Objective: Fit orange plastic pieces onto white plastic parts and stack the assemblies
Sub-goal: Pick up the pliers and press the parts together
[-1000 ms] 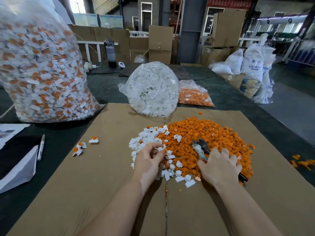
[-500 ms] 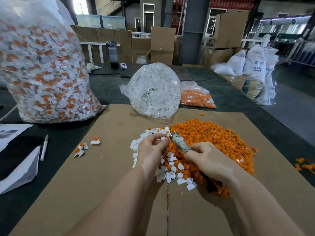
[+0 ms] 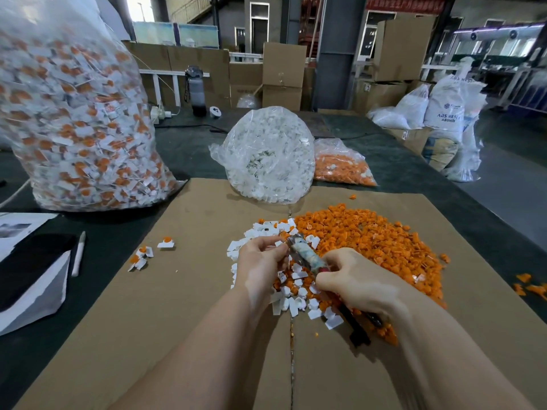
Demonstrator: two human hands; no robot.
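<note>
Seen from above, 2 bare hands work over a cardboard sheet (image 3: 189,306). The right hand (image 3: 352,279) grips a pliers-like tool (image 3: 307,257), fingers curled round its handles, its tip pointing up-left. The left hand (image 3: 260,261) pinches something small at that tip; what it is cannot be told. Under the hands lies a white pile (image 3: 296,303), touching a larger orange pile (image 3: 370,241) to the right. A few joined pieces (image 3: 148,254) lie apart on the left. 3 clear bags stand behind.
</note>
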